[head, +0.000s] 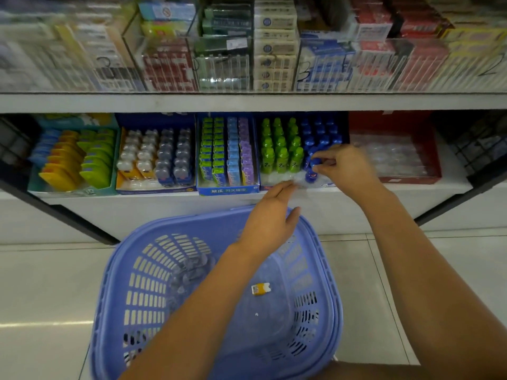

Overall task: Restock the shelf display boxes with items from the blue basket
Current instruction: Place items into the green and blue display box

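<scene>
Fingertips (323, 159) of the right hand (347, 167) are pressed together on the cap end of a small blue bottle (315, 162), thumb against the first fingers in a light pinch. The picture is blurred here, so I cannot tell whether the bottle's base is already seated. Directly under the grip a second blue bottle (310, 176) with a printed face stands at the front of the row.

Both sit in the near right corner of the display box (274, 177). More blue bottles are packed behind the grip, and the green bottles (280, 157) stand in ranks just to its left.

Judging by its size and gloss, the bottle is light, hard plastic, stiff enough to take a firm pinch but smooth and round enough to twist out of one. The cap or the shoulder beneath it looks like the best hold, since the rows leave no space for fingers around the body. Being narrow and tall, it would tip easily and could knock its neighbours over, so it should go down straight and be released only once it is seated.

Below and left of the grip, the left hand (270, 218) hangs with relaxed, spread fingers and holds nothing that I can make out. Beneath that hand is the far rim of the blue basket (109, 270). Deep inside lie a small yellow-and-white pack (260, 288) and a heap of grey packets (189, 270).
</scene>
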Tool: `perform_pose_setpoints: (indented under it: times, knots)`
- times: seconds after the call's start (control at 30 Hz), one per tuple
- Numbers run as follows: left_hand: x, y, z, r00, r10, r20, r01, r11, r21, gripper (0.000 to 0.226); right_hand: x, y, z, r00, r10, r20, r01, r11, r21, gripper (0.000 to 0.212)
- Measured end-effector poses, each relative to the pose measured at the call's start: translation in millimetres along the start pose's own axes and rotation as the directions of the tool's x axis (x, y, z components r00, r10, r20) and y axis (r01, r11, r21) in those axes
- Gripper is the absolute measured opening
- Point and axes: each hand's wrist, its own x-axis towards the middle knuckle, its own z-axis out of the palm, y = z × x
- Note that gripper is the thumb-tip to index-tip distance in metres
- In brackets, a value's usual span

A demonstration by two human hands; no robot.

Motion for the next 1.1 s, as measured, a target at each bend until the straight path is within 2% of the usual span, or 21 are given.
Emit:
perform_pose_setpoints:
  times: [0.07,0.1,0.13,0.17,0.23,0.3,0.37,0.4,0.47,0.53,0.57,0.6,0.67,0.73,0.77,0.87,0.97,1.03,1.1]
  knots:
    - [-20,-10,-2,0.993,-0.035,-0.109,0.020,0.991,-0.133,0.033,-12,-11,4,0.990,-0.046,-0.134,0.038,0.997,-0.060,0.034]
    - [-32,-22,-2,0.984,-0.095,-0.148,0.068,0.982,-0.177,0.027,-20,-20,8,0.975,-0.063,-0.213,0.059,0.998,-0.028,0.033]
    - [-45,-37,-1,0.967,-0.188,-0.174,0.150,0.966,-0.209,0.022,-29,-30,15,0.962,-0.085,-0.260,0.093,0.995,0.021,0.028]
    - [-59,-56,1,0.933,-0.312,-0.178,0.269,0.936,-0.227,0.019,-38,-41,27,0.964,-0.106,-0.245,0.126,0.990,0.064,0.022]
    - [-84,-99,4,0.802,-0.581,-0.139,0.557,0.812,-0.177,0.019,-53,-58,64,0.992,-0.123,-0.021,0.124,0.982,0.140,0.016]
    - [-110,-139,4,0.645,-0.762,-0.055,0.757,0.647,-0.091,0.024,-67,-64,115,0.956,-0.083,0.283,0.029,0.981,0.189,0.016]
    - [-134,-172,6,0.549,-0.835,0.029,0.836,0.547,-0.050,0.033,-78,-58,169,0.893,-0.027,0.450,-0.045,0.988,0.148,0.025]
    - [-141,-184,8,0.531,-0.845,0.056,0.847,0.529,-0.049,0.035,-81,-53,194,0.872,0.006,0.490,-0.075,0.990,0.122,0.031]
    - [-146,-199,12,0.558,-0.826,0.085,0.830,0.553,-0.081,0.029,-82,-44,236,0.849,0.077,0.523,-0.141,0.987,0.082,0.036]
    - [-145,-207,20,0.618,-0.786,0.027,0.765,0.593,-0.249,0.037,-77,-38,269,0.834,0.130,0.536,-0.185,0.982,0.048,0.036]
    - [-147,-211,27,0.577,-0.816,-0.032,0.764,0.552,-0.334,0.038,-74,-37,284,0.833,0.149,0.532,-0.202,0.978,0.042,0.035]
    - [-148,-216,33,0.563,-0.825,-0.044,0.766,0.540,-0.349,0.035,-70,-36,296,0.837,0.165,0.521,-0.222,0.974,0.048,0.034]
    - [-148,-223,34,0.582,-0.813,-0.022,0.800,0.577,-0.161,0.019,-65,-39,318,0.853,0.182,0.489,-0.255,0.963,0.086,0.034]
    - [-156,-237,43,0.606,-0.791,0.083,0.790,0.611,0.053,0.032,-64,-45,337,0.881,0.148,0.450,-0.206,0.975,0.082,0.034]
    - [-160,-241,46,0.624,-0.777,0.081,0.763,0.629,0.150,0.037,-65,-48,346,0.889,0.100,0.446,-0.140,0.988,0.058,0.033]
    - [-162,-244,56,0.637,-0.769,0.052,0.742,0.630,0.229,0.033,-71,-51,366,0.869,-0.093,0.487,0.108,0.994,-0.001,0.039]
    - [-161,-248,64,0.639,-0.758,0.129,0.649,0.621,0.439,0.033,-71,-45,376,0.865,-0.152,0.479,0.243,0.961,-0.135,0.045]
    - [-163,-249,66,0.624,-0.766,0.156,0.667,0.626,0.404,0.030,-70,-43,378,0.854,-0.167,0.493,0.301,0.931,-0.206,0.046]
    - [-163,-246,65,0.621,-0.769,0.151,0.716,0.635,0.291,0.026,-66,-41,378,0.843,-0.173,0.508,0.322,0.921,-0.219,0.046]
